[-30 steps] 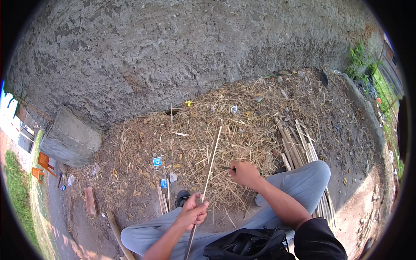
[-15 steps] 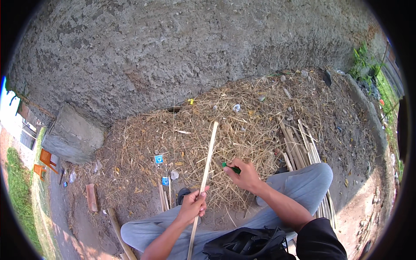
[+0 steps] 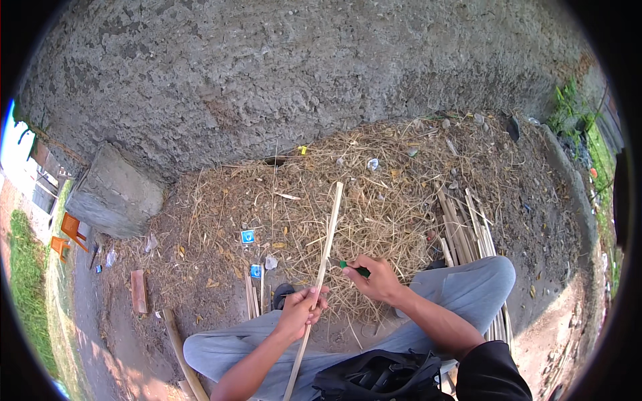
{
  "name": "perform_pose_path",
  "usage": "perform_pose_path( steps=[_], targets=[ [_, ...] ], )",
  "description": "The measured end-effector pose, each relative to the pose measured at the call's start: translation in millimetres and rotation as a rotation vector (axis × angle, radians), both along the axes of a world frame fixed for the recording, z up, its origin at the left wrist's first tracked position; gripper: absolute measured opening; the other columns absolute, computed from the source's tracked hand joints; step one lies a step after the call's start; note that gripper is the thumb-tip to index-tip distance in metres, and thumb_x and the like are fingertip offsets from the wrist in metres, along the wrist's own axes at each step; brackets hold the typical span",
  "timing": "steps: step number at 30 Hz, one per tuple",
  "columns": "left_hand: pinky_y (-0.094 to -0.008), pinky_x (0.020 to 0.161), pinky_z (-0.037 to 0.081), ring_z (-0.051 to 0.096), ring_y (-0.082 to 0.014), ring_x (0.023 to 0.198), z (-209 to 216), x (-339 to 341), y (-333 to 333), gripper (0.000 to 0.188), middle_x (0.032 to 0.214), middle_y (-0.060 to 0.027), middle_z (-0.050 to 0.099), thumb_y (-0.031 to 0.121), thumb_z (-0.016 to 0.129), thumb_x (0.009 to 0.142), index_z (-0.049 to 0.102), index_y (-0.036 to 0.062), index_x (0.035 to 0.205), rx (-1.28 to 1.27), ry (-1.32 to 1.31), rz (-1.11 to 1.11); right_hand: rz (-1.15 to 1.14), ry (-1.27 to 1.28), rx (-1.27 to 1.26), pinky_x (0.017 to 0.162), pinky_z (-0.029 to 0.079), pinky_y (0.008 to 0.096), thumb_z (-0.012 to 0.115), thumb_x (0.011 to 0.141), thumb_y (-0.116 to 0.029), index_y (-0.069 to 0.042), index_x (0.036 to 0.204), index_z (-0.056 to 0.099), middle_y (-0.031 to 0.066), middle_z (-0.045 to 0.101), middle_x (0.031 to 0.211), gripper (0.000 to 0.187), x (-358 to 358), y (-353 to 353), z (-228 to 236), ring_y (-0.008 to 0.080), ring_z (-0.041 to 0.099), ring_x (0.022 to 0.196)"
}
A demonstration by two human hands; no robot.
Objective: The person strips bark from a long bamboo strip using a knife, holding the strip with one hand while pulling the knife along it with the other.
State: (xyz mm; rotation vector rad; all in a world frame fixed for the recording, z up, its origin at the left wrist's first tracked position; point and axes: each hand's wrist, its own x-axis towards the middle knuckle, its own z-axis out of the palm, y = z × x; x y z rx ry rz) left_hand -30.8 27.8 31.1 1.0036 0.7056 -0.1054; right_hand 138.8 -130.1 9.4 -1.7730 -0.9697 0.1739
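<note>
The left hand (image 3: 299, 315) is gripping a long, pale wooden strip (image 3: 332, 226); the right hand (image 3: 376, 279) is clasping a green-handled tool (image 3: 344, 264) nearby.

We're seeing one long, pale, straight wooden strip (image 3: 330, 230), narrow and flat, slanting from bottom edge up and rightward; left hand (image 3: 299, 317) is gripping it partway along, far end sticking out free. We're also seeing a small green-handled tool (image 3: 362, 271), mostly hidden in the right hand (image 3: 376, 279), pointing left, tip sitting at the strip's right edge; contact we're not resolving.
</note>
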Motion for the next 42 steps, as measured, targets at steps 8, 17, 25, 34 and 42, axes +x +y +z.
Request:
perform_pose_path(
  steps=[8,17,25,34,42],
  targets=[
    [-0.0197,0.042,0.024,0.030,-0.0037,0.050,-2,0,7,0.029,0.067,0.0035,0.037,0.028,0.046,0.106,0.055,0.0002,0.108,-0.334,-0.033,-0.012,0.139,-0.020,0.000,0.049,0.048,0.0342,0.075,0.086,-0.012,-0.002,0.081,0.061,0.0131,0.068,0.075,0.018,-14,0,8,0.0250,0.066,0.055],
    [-0.0213,0.036,0.017,0.023,-0.0039,0.045,-6,2,3,0.030,0.062,0.0060,0.030,0.033,0.040,0.107,0.050,0.0085,0.094,-0.489,-0.003,0.002,0.145,-0.169,-0.031,0.043,0.049,0.0401,0.074,0.085,-0.021,-0.008,0.081,0.063,0.0081,0.071,0.083,0.017,-26,0,4,0.0302,0.064,0.053],
    [-0.0206,0.035,0.014,0.021,-0.0030,0.044,8,8,-4,0.029,0.060,0.0073,0.029,0.035,0.041,0.107,0.049,0.0105,0.092,-0.467,0.037,0.020,0.014,-0.337,-0.027,0.036,0.044,0.0369,0.076,0.083,-0.022,-0.013,0.082,0.067,0.0047,0.069,0.077,0.013,-28,2,4,0.0256,0.060,0.045],
    [-0.0205,0.035,0.013,0.020,-0.0026,0.044,16,10,-11,0.029,0.060,0.0073,0.028,0.035,0.039,0.107,0.047,0.0107,0.093,-0.430,0.035,-0.003,-0.071,-0.310,-0.018,0.038,0.043,0.0367,0.078,0.082,-0.020,-0.009,0.081,0.064,0.0067,0.069,0.076,0.018,-16,4,3,0.0264,0.060,0.047],
    [-0.0203,0.036,0.013,0.020,-0.0016,0.045,23,10,-17,0.030,0.061,0.0081,0.027,0.035,0.038,0.108,0.046,0.0111,0.091,-0.394,0.092,-0.094,-0.211,-0.254,0.001,0.041,0.045,0.0432,0.072,0.089,-0.026,-0.008,0.078,0.058,0.0084,0.071,0.075,0.025,25,6,-5,0.0318,0.063,0.050]
  ],
)
